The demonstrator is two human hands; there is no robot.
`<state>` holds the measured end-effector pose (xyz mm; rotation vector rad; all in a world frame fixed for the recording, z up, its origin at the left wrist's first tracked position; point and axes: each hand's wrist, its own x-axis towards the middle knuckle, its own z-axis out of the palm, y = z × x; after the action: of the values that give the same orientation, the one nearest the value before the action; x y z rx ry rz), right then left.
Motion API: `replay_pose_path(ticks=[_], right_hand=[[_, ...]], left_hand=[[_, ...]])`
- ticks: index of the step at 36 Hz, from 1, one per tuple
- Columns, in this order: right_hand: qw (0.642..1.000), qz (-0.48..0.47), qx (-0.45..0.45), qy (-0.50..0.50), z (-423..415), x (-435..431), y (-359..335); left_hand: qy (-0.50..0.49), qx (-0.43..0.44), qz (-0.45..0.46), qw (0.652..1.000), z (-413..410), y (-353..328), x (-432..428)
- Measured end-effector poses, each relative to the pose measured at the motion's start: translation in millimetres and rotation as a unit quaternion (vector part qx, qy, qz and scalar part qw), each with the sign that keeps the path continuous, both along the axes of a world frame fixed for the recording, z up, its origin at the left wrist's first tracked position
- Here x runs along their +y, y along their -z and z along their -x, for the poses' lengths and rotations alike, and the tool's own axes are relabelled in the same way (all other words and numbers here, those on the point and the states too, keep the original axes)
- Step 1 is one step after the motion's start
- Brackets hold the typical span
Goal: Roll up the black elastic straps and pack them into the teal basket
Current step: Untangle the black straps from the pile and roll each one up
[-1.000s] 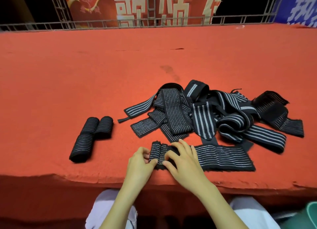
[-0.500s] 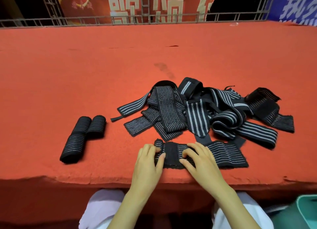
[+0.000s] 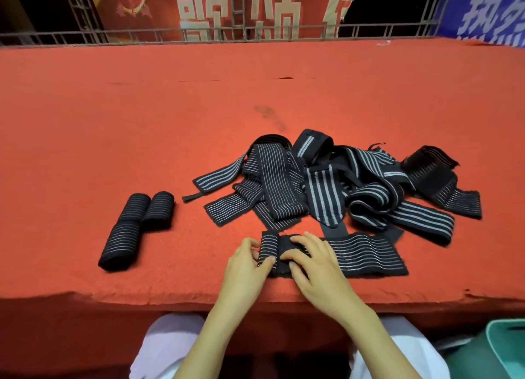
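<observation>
A black strap with thin grey stripes (image 3: 360, 255) lies flat near the table's front edge, its left end turned into a small roll (image 3: 268, 249). My left hand (image 3: 245, 265) pinches the roll from the left. My right hand (image 3: 312, 262) presses curled fingers on the strap just right of the roll. Behind lies a loose heap of unrolled straps (image 3: 326, 185). Three finished rolls (image 3: 136, 225) lie together at the left. A corner of the teal basket (image 3: 500, 350) shows at the bottom right, below the table.
The table is covered in red felt (image 3: 142, 123), with its front edge just under my wrists. A metal railing (image 3: 255, 35) and red and blue banners stand behind the far edge. My light trousers show below the table.
The roll at the strap's left end has grown tighter and rounder. Both hands stay on it, having shifted slightly along the strap.
</observation>
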<state>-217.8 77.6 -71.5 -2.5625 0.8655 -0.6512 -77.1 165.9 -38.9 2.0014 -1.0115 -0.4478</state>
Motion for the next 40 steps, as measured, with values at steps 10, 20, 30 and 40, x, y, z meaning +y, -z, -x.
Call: replay_pose_path(ticks=[10,20,30,40], right_hand=[[0.998,0.000,0.057,-0.020,-16.9,14.3,-9.2],[0.994,-0.013,0.051,-0.100,-75.1,47.3,-9.0],[0.996,-0.003,0.041,-0.078,-56.4,35.1,-10.5],[0.995,-0.020,0.040,-0.084,-41.1,28.8,-14.2]], left_hand=[[-0.047,0.030,-0.014,0.998,-15.1,-12.7,12.8],[-0.158,0.031,-0.008,0.987,-62.0,-14.7,64.1],[-0.102,-0.163,0.053,0.980,-32.2,-1.4,48.4],[-0.020,-0.220,0.088,0.971,-26.5,9.5,44.9]])
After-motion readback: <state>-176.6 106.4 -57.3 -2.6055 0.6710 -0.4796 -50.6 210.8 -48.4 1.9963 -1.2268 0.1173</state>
